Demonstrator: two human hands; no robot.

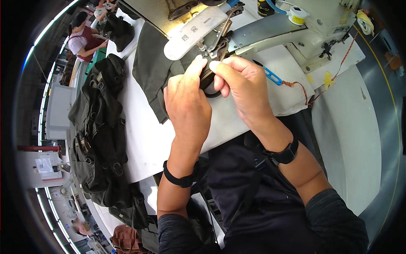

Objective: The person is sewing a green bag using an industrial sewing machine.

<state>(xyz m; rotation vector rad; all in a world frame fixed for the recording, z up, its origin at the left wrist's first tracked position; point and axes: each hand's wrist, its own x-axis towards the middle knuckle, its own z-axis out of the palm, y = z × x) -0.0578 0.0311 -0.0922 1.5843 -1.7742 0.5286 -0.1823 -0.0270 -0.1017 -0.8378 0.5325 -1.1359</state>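
Observation:
Dark green fabric (pixel 154 63) lies under the sewing machine (pixel 264 34), beneath its rounded white cover (pixel 186 40). A brass-toothed zipper (pixel 207 75) runs along the fabric, curving up beside the presser foot (pixel 206 50). My left hand (pixel 188 101) is on the fabric with bent fingers, its fingertips close to the presser foot. Just right of it, my right hand (pixel 243 80) pinches the zipper edge between thumb and fingers. Part of the zipper is hidden by both hands.
Blue-handled thread snips (pixel 270 75) on an orange cord lie right of my hands. A heap of dark green bags (pixel 99 127) fills the left side. A brown bag (pixel 125 239) sits at lower left. Far left, a person (pixel 84 38) works at another table.

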